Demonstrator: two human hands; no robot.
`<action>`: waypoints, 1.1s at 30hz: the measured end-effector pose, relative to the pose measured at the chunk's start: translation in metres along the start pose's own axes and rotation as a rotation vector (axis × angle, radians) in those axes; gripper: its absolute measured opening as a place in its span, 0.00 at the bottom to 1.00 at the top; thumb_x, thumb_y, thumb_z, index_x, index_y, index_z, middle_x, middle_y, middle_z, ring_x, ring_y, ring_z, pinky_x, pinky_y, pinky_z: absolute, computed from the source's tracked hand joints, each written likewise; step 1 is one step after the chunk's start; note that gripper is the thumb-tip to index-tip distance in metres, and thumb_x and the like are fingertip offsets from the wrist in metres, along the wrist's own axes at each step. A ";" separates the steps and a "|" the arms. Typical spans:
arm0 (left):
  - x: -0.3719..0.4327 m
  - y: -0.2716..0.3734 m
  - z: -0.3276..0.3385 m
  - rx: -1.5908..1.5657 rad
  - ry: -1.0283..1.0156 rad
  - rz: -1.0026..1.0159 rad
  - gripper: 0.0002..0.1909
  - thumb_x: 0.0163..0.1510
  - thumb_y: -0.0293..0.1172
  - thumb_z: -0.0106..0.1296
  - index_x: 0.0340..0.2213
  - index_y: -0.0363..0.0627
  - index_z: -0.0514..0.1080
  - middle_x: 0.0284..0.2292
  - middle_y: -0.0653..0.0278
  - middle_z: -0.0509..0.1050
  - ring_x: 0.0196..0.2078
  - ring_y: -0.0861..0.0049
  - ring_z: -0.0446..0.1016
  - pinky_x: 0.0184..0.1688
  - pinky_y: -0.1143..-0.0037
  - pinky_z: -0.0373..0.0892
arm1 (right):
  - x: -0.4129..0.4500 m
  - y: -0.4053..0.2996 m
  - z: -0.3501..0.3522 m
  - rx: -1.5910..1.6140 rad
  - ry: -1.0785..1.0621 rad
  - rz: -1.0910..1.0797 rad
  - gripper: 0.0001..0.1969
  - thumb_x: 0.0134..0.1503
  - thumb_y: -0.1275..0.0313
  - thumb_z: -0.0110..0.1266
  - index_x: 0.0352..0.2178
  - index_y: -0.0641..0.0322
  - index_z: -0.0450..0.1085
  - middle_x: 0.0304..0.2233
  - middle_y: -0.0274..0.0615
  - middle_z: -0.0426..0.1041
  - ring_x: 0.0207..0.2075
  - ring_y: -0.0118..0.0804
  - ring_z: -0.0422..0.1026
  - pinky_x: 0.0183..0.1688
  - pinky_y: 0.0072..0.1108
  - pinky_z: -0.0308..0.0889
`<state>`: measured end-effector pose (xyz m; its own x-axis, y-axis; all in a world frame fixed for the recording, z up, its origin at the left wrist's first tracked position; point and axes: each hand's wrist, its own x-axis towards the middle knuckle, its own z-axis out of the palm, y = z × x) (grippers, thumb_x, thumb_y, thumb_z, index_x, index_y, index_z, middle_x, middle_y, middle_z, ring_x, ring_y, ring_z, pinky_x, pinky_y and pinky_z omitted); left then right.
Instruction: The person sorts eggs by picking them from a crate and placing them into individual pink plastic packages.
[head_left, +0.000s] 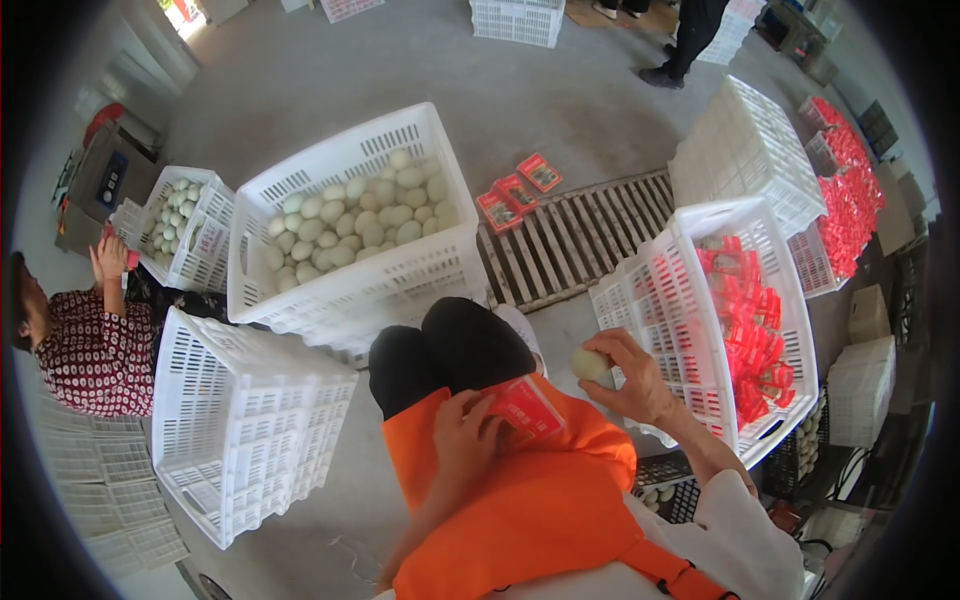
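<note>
My right hand (634, 379) grips a pale greenish egg (590, 364) between thumb and fingers, held out to the right of my knees. My left hand (463, 435) rests over my lap with its fingers on the left edge of a red printed packet (529, 409). That packet bears writing and lies on the orange apron (517, 517). Beyond my knees stands a white plastic crate (360, 281) with many similar eggs (367, 214) in its upper part. To the right, red sealed packets (750, 337) fill part of another white crate (802, 405).
Several red packets (517, 191) lie by a slatted floor grate (577, 236). A white crate (281, 420) on its side stands at left. Past it sits a person (97, 352) beside another egg crate (217, 232). Stacked crates (750, 157) stand at right; a person's legs (694, 37) show behind.
</note>
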<state>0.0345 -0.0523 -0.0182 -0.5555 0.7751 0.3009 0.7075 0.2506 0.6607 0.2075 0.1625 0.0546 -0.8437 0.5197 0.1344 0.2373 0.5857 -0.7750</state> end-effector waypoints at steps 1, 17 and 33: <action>-0.001 0.000 -0.001 0.087 0.041 0.061 0.16 0.45 0.31 0.65 0.37 0.42 0.76 0.36 0.58 0.76 0.36 0.61 0.76 0.36 0.71 0.72 | 0.000 -0.003 0.001 0.031 -0.012 0.021 0.25 0.46 0.77 0.65 0.46 0.64 0.66 0.43 0.50 0.68 0.41 0.50 0.73 0.42 0.28 0.72; -0.011 -0.019 -0.016 -0.398 -0.221 -0.030 0.07 0.46 0.21 0.61 0.31 0.38 0.78 0.34 0.56 0.78 0.33 0.64 0.77 0.36 0.72 0.73 | -0.006 -0.003 0.048 0.362 -0.226 0.165 0.26 0.51 0.71 0.63 0.52 0.62 0.66 0.46 0.47 0.74 0.46 0.40 0.76 0.50 0.25 0.71; -0.021 -0.043 -0.016 -0.971 -0.582 -0.470 0.26 0.50 0.22 0.61 0.51 0.35 0.69 0.47 0.63 0.75 0.49 0.79 0.72 0.50 0.76 0.69 | -0.032 -0.010 0.114 0.296 -0.188 -0.020 0.13 0.53 0.75 0.59 0.41 0.63 0.71 0.46 0.43 0.70 0.49 0.43 0.70 0.49 0.28 0.68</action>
<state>0.0089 -0.0887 -0.0415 -0.2152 0.9316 -0.2929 -0.2666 0.2325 0.9354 0.1770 0.0695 -0.0123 -0.9272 0.3703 0.0564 0.0935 0.3747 -0.9224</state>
